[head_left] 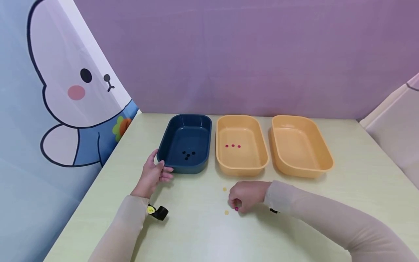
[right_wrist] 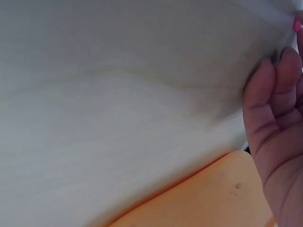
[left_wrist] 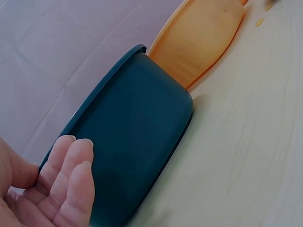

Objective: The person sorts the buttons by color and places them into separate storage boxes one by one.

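Note:
My right hand point(head_left: 246, 195) pinches a small magenta disc point(head_left: 236, 209) just above or at the tabletop; the pinch lies mostly out of frame in the right wrist view. Beside it are two yellow discs, one point(head_left: 224, 189) farther back and one point(head_left: 226, 212) nearer. At the near left corner of the dark blue tray point(head_left: 190, 169), my left hand point(head_left: 153, 176) touches the outside with loosely spread fingers point(left_wrist: 78, 189). Several black discs point(head_left: 188, 155) lie in that tray. Three magenta discs point(head_left: 233, 145) form a row in the middle yellow-orange tray point(head_left: 242, 171).
To the right stands another yellow-orange tray point(head_left: 302, 173). All three trays line the back of the pale table point(head_left: 193, 236), near a purple cloth backdrop point(head_left: 229, 58). A cloth with a cartoon figure point(head_left: 88, 87) hangs on the left. Each wrist wears a black device.

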`<move>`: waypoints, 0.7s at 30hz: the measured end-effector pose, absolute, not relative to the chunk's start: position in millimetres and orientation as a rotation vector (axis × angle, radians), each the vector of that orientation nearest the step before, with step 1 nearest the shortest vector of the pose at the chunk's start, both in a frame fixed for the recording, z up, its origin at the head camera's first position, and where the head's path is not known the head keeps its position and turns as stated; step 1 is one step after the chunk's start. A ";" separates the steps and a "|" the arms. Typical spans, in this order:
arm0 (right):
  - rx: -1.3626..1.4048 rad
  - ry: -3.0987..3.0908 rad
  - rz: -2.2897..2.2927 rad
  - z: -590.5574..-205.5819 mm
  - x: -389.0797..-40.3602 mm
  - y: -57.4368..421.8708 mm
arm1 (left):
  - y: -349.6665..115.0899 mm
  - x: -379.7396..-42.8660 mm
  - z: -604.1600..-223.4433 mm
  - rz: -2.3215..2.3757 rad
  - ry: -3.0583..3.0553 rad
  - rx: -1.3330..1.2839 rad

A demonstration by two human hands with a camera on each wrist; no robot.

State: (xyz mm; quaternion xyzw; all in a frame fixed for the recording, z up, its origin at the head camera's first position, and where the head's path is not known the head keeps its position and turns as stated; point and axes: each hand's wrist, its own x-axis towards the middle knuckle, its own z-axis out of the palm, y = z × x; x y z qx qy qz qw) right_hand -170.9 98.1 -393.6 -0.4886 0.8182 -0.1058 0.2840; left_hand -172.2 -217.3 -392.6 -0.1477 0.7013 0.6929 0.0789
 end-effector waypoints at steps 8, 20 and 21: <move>-1.330 2.203 -0.260 -392.0 -168.0 97.8 | -216.7 -170.6 -390.4 2.070 2.101 -0.439; -1.444 2.304 -0.170 -394.4 -162.1 105.9 | -216.2 -171.7 -392.2 2.055 2.121 -0.468; -1.467 2.316 -0.163 -395.4 -161.7 107.6 | -216.0 -171.6 -392.2 2.054 2.121 -0.468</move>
